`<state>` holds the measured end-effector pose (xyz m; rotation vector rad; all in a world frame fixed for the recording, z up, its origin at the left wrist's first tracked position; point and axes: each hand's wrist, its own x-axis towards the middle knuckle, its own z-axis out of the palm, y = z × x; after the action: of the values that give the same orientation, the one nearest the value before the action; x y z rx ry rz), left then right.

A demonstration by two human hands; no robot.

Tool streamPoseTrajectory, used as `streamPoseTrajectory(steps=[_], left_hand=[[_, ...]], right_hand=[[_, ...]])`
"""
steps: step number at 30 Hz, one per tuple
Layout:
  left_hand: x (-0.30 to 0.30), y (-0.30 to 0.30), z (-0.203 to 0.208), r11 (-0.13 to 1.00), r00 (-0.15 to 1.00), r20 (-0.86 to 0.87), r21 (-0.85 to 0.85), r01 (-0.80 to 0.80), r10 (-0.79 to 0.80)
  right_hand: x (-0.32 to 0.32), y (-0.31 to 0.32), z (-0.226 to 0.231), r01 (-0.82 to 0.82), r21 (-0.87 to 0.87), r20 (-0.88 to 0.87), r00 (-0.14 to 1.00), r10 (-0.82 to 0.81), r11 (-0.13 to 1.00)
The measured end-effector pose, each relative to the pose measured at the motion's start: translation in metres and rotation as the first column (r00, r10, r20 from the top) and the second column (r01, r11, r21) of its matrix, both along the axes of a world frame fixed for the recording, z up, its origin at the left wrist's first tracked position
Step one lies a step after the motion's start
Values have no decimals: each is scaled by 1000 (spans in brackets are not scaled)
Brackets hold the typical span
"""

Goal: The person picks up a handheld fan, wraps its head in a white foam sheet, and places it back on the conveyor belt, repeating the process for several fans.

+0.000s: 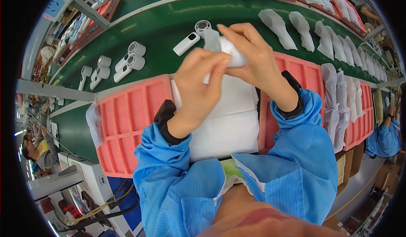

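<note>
In front of my chest, both hands are raised over a stack of flat white translucent bags [224, 137]. My left hand [198, 83] pinches the near side of a white bag-wrapped piece [231, 53], likely a handheld fan. Around its far right side curl the fingers of my right hand [253, 51]. A loose translucent flap [211, 39] sticks out at its left. My fingers hide much of its shape. Just beyond my left hand, a white handheld fan [186, 44] with a dark oval on it lies on the green belt, beside a round fan head [203, 25].
More bare fans [135, 62] lie on the green belt [160, 25] at left. Bagged ones [277, 28] form a row at right. A pink compartment tray [127, 123] sits left of the bags; another [296, 70] is at right, beside bagged pieces [332, 97]. Co-workers sit at both sides.
</note>
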<state>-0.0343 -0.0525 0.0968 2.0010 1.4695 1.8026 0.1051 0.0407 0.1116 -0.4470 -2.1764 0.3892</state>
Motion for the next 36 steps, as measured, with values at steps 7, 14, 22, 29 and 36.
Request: streamPoseTrajectory(steps=[7, 14, 22, 29, 36], left_hand=[[18, 14, -7, 998, 998, 18, 31, -56, 55], [-14, 28, -11, 999, 995, 101, -43, 5, 0], [-34, 22, 6, 932, 843, 405, 75, 355, -353], [-13, 20, -7, 996, 944, 329, 79, -28, 1], [-21, 15, 0, 954, 963, -141, 231, -193, 229]], right_hand=[[0, 12, -15, 139, -157, -108, 982, -157, 978], [-2, 0, -15, -172, -373, -226, 970, 90, 912], [0, 15, -27, -239, -311, 49, 962, 267, 920], [1, 8, -21, 222, -87, 218, 956, -199, 971], [8, 7, -10, -7, -317, 109, 993, 44, 948]])
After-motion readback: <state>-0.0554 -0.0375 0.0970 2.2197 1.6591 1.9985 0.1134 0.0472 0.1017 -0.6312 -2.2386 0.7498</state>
